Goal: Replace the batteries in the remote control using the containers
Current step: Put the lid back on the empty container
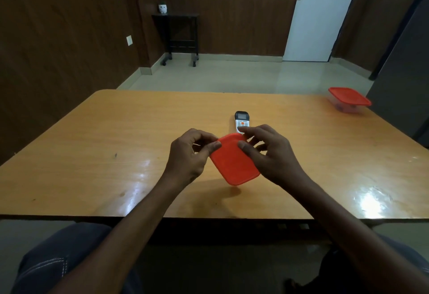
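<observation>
Our left hand (pixel 189 154) and right hand (pixel 267 152) both grip the red lid (pixel 234 161), just above the surface (pixel 92 154), near the remote (pixel 241 121).

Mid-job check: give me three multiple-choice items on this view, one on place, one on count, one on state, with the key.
1. Where is the remote control?
A. just beyond the hands
B. at the table's far right corner
C. on the floor

2. How many red lids show?
A. one
B. two
C. four

3. What are the hands doing?
A. resting flat on the table
B. holding a red-lidded container
C. holding the remote control

Key: 1 A, it lies behind the fingers; 2 B, near container and far container; 3 B, left hand and right hand grip its edges.
</observation>
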A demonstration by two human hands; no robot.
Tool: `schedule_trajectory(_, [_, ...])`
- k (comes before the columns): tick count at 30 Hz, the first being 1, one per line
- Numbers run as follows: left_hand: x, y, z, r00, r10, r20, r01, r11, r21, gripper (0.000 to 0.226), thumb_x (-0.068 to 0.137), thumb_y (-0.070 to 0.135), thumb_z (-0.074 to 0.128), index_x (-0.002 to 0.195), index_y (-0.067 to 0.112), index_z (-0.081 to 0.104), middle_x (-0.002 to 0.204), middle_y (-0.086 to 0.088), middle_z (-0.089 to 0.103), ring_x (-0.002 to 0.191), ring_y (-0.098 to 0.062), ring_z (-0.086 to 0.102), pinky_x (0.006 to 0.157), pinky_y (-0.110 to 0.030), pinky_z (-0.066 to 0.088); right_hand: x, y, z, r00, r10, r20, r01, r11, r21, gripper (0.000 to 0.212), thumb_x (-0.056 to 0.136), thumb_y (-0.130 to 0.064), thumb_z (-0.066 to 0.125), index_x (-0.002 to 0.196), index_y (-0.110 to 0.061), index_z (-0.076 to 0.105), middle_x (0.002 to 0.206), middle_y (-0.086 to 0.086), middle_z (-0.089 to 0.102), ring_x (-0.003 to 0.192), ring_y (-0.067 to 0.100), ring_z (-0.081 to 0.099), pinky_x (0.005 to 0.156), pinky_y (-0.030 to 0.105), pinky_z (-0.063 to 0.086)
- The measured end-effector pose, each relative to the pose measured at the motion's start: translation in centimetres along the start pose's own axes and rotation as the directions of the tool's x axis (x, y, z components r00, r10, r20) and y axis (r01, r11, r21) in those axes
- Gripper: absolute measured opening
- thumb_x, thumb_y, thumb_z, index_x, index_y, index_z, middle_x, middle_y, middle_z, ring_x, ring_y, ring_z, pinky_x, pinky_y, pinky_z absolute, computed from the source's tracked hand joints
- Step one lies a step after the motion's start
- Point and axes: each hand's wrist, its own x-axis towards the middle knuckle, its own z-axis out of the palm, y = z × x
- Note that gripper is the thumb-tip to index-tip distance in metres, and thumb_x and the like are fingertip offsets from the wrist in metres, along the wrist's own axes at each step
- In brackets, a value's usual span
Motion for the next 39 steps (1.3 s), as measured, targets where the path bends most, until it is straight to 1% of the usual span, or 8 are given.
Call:
schedule_trajectory(5, [-0.9,-0.1,1.3,0.999,0.044,0.009,-0.043,0.999,-0.017,0.014,0.085,0.018,0.079,0.096,0.022,0.072,0.095,0.01,0.068,0.09,-0.007,0.068,0.08,-0.031,0.061,0.7,-0.1,-0.7,0.997,-0.031,-0.067,0.03,0.999,-0.026,0.021,0.082,-0.006,0.079,0.102,-0.012,0.077,0.092,-0.004,0.061,0.076,0.003,0.059,0.067,0.012,0.049])
schedule_trajectory(11, [-0.4,0.0,1.0,0.973,-0.23,0.015,0.222,0.918,-0.329,0.035,0.07,0.014,0.088,0.101,0.017,0.071,0.091,-0.006,0.073,0.089,-0.022,0.073,0.076,-0.039,0.064,0.7,-0.1,-0.8,0.962,0.149,-0.229,-0.129,0.987,0.097,0.022,0.085,-0.015,0.079,0.106,-0.014,0.077,0.092,0.001,0.069,0.082,0.015,0.067,0.073,0.028,0.057])
schedule_trajectory(15, [0.0,0.1,0.9,0.966,-0.257,-0.028,0.233,0.912,-0.337,0.025,0.074,0.01,0.086,0.091,0.016,0.069,0.089,-0.007,0.073,0.082,-0.022,0.071,0.071,-0.037,0.063,0.6,0.2,-0.8,0.929,0.369,-0.027,-0.325,0.849,0.417,0.026,0.087,-0.019,0.077,0.112,-0.016,0.076,0.099,0.0,0.076,0.091,0.014,0.073,0.082,0.032,0.061])
schedule_trajectory(20, [0.3,0.5,0.2,0.937,-0.345,-0.049,0.271,0.81,-0.52,0.019,0.081,0.007,0.079,0.097,0.012,0.069,0.091,-0.009,0.074,0.083,-0.022,0.073,0.069,-0.033,0.062,0.7,0.6,-1.6,0.905,0.389,0.173,-0.426,0.826,0.369,0.024,0.079,-0.011,0.083,0.101,-0.01,0.075,0.087,0.006,0.077,0.081,0.021,0.075,0.071,0.029,0.061])
schedule_trajectory(24, [-0.2,0.8,0.3,0.903,-0.424,0.07,0.393,0.749,-0.534,0.04,0.072,0.015,0.086,0.106,0.011,0.067,0.099,-0.013,0.074,0.088,-0.027,0.075,0.074,-0.037,0.063,0.8,0.3,-1.5,0.912,0.401,0.088,-0.406,0.849,0.337,0.018,0.08,-0.014,0.083,0.094,-0.009,0.073,0.083,0.007,0.076,0.074,0.019,0.075,0.067,0.03,0.061])
schedule_trajectory(28, [-0.9,0.7,0.6,0.891,-0.432,0.137,0.447,0.787,-0.425,0.048,0.063,0.009,0.092,0.103,0.009,0.067,0.093,-0.007,0.071,0.089,-0.023,0.072,0.08,-0.038,0.062,0.8,0.3,-1.2,0.894,0.449,0.013,-0.41,0.805,0.429,0.02,0.082,-0.016,0.081,0.096,-0.007,0.071,0.086,0.01,0.076,0.076,0.023,0.076,0.07,0.037,0.062])
schedule_trajectory(33, [-1.5,0.6,0.7,0.89,-0.448,0.079,0.427,0.763,-0.485,0.051,0.064,0.0,0.091,0.106,0.01,0.064,0.086,-0.009,0.074,0.081,-0.021,0.075,0.079,-0.034,0.061,0.4,-0.7,-0.3,0.848,0.52,0.107,-0.451,0.6,0.661,0.023,0.083,-0.006,0.078,0.1,0.003,0.065,0.089,0.017,0.074,0.079,0.03,0.077,0.066,0.033,0.062])
schedule_trajectory(39, [-1.6,1.7,0.2,0.86,-0.499,0.105,0.449,0.644,-0.62,0.037,0.074,-0.007,0.081,0.104,0.004,0.061,0.092,-0.015,0.073,0.082,-0.027,0.076,0.081,-0.039,0.063,0.5,-1.3,0.4,0.838,0.523,0.158,-0.467,0.536,0.703,0.027,0.085,-0.006,0.076,0.107,0.005,0.063,0.095,0.019,0.074,0.083,0.032,0.076,0.067,0.031,0.062])
